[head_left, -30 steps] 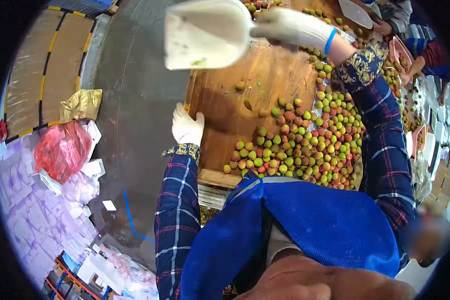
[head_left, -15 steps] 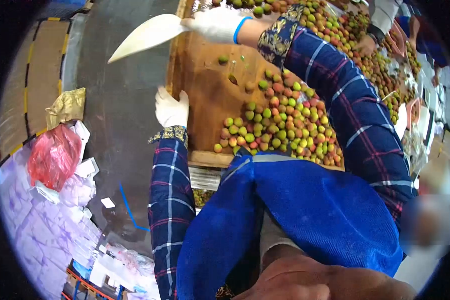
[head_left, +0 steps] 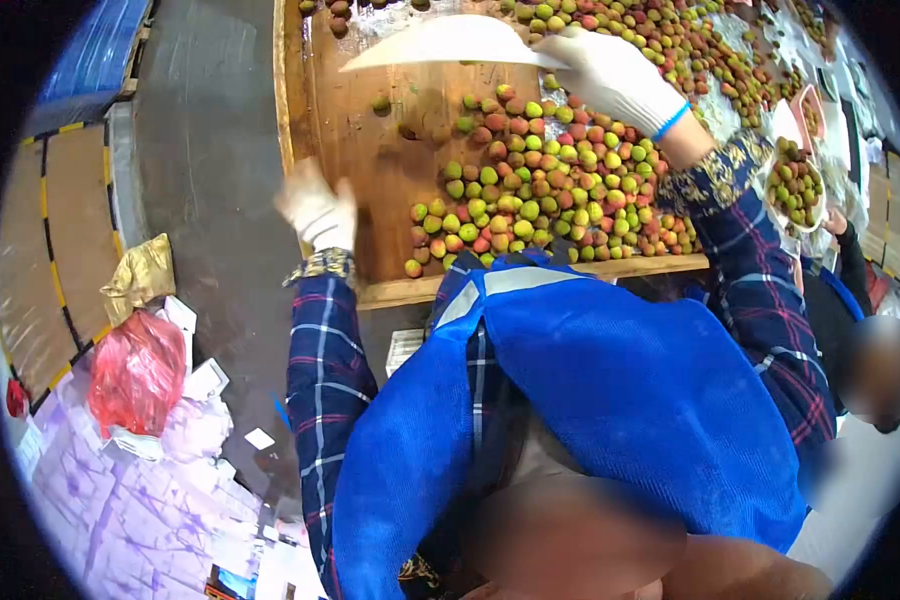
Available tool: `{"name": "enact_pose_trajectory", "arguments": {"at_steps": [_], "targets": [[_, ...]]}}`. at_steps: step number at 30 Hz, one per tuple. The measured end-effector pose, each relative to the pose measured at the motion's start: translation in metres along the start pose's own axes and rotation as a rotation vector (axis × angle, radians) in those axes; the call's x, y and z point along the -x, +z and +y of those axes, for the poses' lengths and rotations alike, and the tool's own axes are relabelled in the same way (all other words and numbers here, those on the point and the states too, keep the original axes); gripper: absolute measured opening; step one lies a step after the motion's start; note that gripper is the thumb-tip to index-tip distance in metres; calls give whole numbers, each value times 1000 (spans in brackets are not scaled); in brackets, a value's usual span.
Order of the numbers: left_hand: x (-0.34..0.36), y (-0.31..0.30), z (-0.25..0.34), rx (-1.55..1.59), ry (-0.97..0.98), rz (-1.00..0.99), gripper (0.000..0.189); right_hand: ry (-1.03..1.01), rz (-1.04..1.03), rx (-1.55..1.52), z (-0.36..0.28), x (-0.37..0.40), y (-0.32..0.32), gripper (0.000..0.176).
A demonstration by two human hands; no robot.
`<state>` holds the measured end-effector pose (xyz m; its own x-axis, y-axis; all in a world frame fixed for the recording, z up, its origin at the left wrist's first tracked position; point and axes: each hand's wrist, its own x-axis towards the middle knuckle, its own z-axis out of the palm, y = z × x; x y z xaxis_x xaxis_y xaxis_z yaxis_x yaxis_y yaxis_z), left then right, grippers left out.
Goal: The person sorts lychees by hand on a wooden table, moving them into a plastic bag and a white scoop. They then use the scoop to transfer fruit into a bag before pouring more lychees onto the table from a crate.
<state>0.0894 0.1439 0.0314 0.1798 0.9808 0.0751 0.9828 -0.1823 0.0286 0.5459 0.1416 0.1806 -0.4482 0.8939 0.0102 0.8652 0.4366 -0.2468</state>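
Note:
My right hand (head_left: 615, 85), in a white knit glove with a blue cuff edge, is closed around the narrow end of a white scoop (head_left: 450, 42). Its long, curved, pointed blade reaches left over the wooden sorting table (head_left: 370, 165). Beneath and in front of that hand spreads a single layer of red and green lychees (head_left: 540, 185). At the table's left edge is my left hand (head_left: 320, 208), also gloved and a little blurred. Its thumb stands apart from the fingers and it holds nothing.
More lychees (head_left: 650, 40) cover the far side. To the right, a person's hand (head_left: 835, 222) is close to a filled basket (head_left: 795, 190). A raised wooden rim (head_left: 410, 290) borders the near side. Left on the floor lie a red plastic bag (head_left: 140, 370) and a yellowish sack (head_left: 138, 275).
My right hand has swung the scoop rightward, from beyond the table's left edge to over the table and lychees. My left hand stays by the left edge. The view has shifted.

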Motion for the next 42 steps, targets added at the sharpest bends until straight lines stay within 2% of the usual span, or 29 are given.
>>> {"name": "enact_pose_trajectory", "arguments": {"at_steps": [1, 3, 5, 7, 10, 11, 13, 15, 16, 17, 18, 19, 20, 21, 22, 23, 25, 26, 27, 29, 31, 32, 33, 35, 36, 37, 39, 41, 42], "targets": [[-4, -2, 13, 94, 161, -122, 58, 95, 74, -6, -3, 17, 3, 32], [-9, 42, 35, 332, 359, -61, 45, 271, 166, -142, -17, 46, 2, 34], [-26, 41, 66, 350, 483, -30, 35, 486, 175, -286, -29, 75, 11, 37], [-44, 65, 84, 343, 525, 40, 36, 665, 184, -538, -37, 102, 27, 48], [-59, 106, 81, 128, 531, -251, 26, 883, 162, -806, -65, 135, 29, 54], [-59, 110, 81, 118, 494, -288, 20, 977, 100, -1017, -71, 142, 26, 53], [-54, 112, 70, 109, 541, -317, 18, 1060, 191, -1204, -85, 161, 33, 52], [-55, 117, 52, 189, 527, -147, 17, 1093, 184, -1344, -89, 174, 42, 48], [-57, 89, 48, 304, 516, 35, 14, 1148, 218, -1483, -92, 181, 48, 46], [-70, 72, 34, 225, 443, 78, 15, 1201, 255, -1623, -95, 187, 55, 44], [-75, 49, 12, 387, 401, 244, 18, 1166, 305, -1715, -99, 191, 66, 43], [-100, 72, -39, 113, 117, 166, 42, 1158, 312, -1809, -104, 189, 69, 46], [-80, -39, 9, -21, 99, 390, 50, 1143, 262, -1803, -108, 190, 77, 48], [-70, -83, 36, 240, -311, 318, 53, 1119, 211, -1795, -110, 189, 83, 49], [-66, -67, 5, 333, -214, 331, 56, 1086, 265, -1779, -123, 174, 76, 50], [-59, -49, -30, 421, -121, 348, 60, 1055, 112, -1737, -127, 162, 58, 54], [-30, -59, -25, 713, -168, -110, 64, 922, 148, -1677, -136, 141, 83, 57], [-11, -49, -18, 702, 28, -205, 65, 843, 83, -1488, -139, 128, 92, 58], [8, -36, -8, 684, 223, -304, 67, 709, 250, -1178, -152, 113, 102, 52], [59, -85, 78, 1676, -349, -743, 65, 578, 241, -802, -186, 73, 71, 46], [74, -68, 94, 1484, 109, -434, 60, 283, -2, -498, -197, 48, 103, 41], [85, -48, 105, 1677, -234, -308, 57, 83, 201, -516, -206, 31, 113, 41], [73, -84, 120, 1775, -527, -242, 48, -118, 401, -528, -216, 17, 118, 41], [53, -86, 84, 2014, -694, -311, 34, -123, 234, -506, -230, -1, 103, 43], [45, -107, 72, 2022, -683, -156, 29, -267, 302, -488, -229, 3, 79, 47], [37, -126, 58, 2023, -674, -3, 24, -236, 191, -559, -232, 1, 74, 61], [18, -92, -18, 1780, -446, 184, 25, -169, 197, -664, -223, 19, 74, 67], [1, -92, -55, 2864, -265, -120, 26, -23, 193, -672, -202, 55, 85, 64], [4, -70, -69, 2747, -393, 69, 27, 26, 255, -612, -187, 79, 112, 65]]}}
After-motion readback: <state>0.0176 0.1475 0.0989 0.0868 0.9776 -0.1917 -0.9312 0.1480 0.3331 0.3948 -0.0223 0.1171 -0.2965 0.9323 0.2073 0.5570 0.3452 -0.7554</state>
